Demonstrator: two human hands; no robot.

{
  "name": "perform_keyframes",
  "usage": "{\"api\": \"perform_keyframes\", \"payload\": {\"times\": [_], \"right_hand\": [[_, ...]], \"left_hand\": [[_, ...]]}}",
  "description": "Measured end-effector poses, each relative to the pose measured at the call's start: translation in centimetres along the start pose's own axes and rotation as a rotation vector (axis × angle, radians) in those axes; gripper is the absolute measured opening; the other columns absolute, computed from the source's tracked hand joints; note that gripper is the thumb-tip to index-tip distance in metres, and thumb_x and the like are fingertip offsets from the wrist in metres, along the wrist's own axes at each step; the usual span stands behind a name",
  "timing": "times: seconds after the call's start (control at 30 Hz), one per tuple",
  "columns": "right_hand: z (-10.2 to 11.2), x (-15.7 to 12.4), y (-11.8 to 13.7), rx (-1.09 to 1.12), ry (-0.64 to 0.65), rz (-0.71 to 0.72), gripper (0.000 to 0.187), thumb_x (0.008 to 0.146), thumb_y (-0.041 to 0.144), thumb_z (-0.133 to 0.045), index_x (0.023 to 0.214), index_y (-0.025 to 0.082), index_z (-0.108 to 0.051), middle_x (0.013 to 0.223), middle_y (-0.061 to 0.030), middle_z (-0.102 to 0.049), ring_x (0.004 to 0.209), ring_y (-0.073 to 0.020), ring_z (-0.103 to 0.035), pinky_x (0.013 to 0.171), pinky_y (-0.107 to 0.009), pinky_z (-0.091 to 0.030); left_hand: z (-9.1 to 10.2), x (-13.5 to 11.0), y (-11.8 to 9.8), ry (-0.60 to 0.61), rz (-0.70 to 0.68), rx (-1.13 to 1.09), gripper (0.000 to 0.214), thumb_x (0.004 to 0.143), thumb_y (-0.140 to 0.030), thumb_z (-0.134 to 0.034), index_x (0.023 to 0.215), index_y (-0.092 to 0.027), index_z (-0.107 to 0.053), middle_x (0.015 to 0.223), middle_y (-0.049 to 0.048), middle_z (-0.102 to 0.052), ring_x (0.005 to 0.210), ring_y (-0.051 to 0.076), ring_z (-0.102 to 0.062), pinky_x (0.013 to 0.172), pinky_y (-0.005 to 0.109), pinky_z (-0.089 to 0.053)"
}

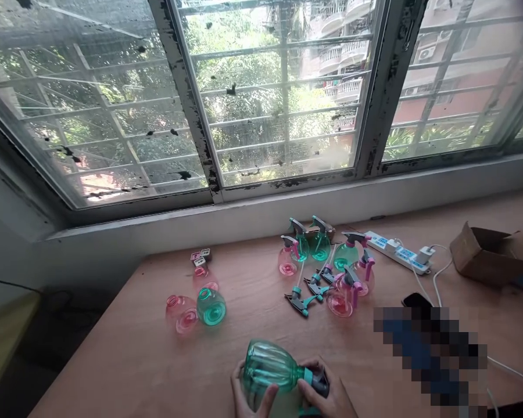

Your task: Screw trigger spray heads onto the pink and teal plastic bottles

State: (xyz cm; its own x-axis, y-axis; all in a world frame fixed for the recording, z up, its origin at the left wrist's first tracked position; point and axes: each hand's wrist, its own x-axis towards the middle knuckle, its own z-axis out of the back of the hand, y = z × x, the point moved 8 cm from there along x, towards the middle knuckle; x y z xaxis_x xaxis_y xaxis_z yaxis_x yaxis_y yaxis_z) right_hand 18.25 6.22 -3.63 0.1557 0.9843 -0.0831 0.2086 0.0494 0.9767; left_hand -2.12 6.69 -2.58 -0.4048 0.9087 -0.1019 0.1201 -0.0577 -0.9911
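A clear green spray bottle (270, 366) lies on its side between my hands, low in the head view. My left hand (250, 397) wraps round the wide base of its body. At the neck, my right hand (326, 389) grips the dark grey spray head (320, 383) with its teal collar. Whether the collar is fully screwed on I cannot tell. Up and to the left stand a green bottle without a top (211, 306) and two pink ones, a near pink bottle (181, 313) and a far pink bottle (204, 278). Loose spray heads (300, 302) lie beyond my right hand.
Several bottles with spray heads, such as a pink spray bottle (340, 302), stand at the back. A white power strip (396, 252), an open cardboard box (490, 255) and a black phone (416, 301) are to the right. Small square items (200, 258) lie back left.
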Motion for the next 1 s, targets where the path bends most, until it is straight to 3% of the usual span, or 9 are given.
{"api": "perform_keyframes", "payload": {"times": [0.3,0.7,1.0], "right_hand": [[0.2,-0.3,1.2,-0.055,0.07,0.027,0.037,0.078,0.053,-0.073,0.088,0.018,-0.065,0.064,0.0014,-0.062,0.055,-0.0184,-0.062,0.057,-0.03,-0.05],[0.2,0.0,1.2,-0.033,0.129,0.031,0.034,0.08,0.049,-0.074,0.091,0.019,-0.061,0.069,0.0014,-0.064,0.053,-0.0167,-0.064,0.054,-0.029,-0.051],[0.2,0.6,0.9,-0.04,0.116,0.022,0.034,0.081,0.048,-0.073,0.09,0.02,-0.057,0.071,0.0014,-0.066,0.051,-0.0153,-0.064,0.053,-0.029,-0.05]], "left_hand": [[-0.6,-0.6,-1.4,0.095,-0.058,0.042,0.067,0.066,-0.047,-0.082,0.118,-0.02,-0.049,0.11,0.0097,-0.067,0.109,0.031,-0.066,0.097,0.042,-0.051],[-1.5,-0.9,-2.5,0.225,-0.1,0.092,0.061,0.075,-0.043,-0.077,0.121,-0.022,-0.045,0.118,0.0095,-0.062,0.112,0.027,-0.063,0.099,0.043,-0.05],[-2.0,-0.7,-2.5,0.236,-0.126,0.104,0.059,0.078,-0.043,-0.076,0.123,-0.024,-0.044,0.117,0.007,-0.06,0.113,0.026,-0.061,0.1,0.042,-0.047]]}}
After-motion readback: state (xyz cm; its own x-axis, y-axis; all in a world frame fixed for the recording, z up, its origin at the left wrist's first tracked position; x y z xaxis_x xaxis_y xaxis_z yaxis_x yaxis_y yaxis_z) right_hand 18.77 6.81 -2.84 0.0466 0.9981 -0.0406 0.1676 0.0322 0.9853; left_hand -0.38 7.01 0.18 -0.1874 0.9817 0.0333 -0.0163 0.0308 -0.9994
